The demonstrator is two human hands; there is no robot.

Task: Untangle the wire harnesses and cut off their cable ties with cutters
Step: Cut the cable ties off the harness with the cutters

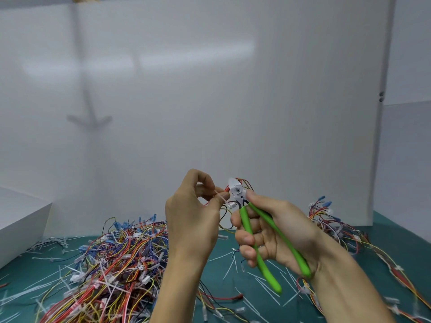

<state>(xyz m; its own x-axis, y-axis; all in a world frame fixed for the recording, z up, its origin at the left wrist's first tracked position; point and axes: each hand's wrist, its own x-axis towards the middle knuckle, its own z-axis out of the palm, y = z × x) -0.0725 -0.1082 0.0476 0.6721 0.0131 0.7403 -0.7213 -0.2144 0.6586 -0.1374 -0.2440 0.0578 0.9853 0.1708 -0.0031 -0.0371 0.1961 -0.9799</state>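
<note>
My left hand (193,217) is raised above the table and pinches a white cable tie (222,198) on a small wire harness (241,183) of red, yellow and black wires. My right hand (272,231) grips green-handled cutters (256,231). Their silver jaws (235,188) sit right at the harness beside my left thumb. Whether the jaws touch the tie I cannot tell. The harness hangs down between both hands, partly hidden by them.
A big tangle of coloured harnesses (112,264) lies on the green mat at lower left. Another bunch of harnesses (331,220) trails along the right. Cut white ties (263,283) are scattered over the mat (224,271). A white box (21,220) stands at left, with white panels behind.
</note>
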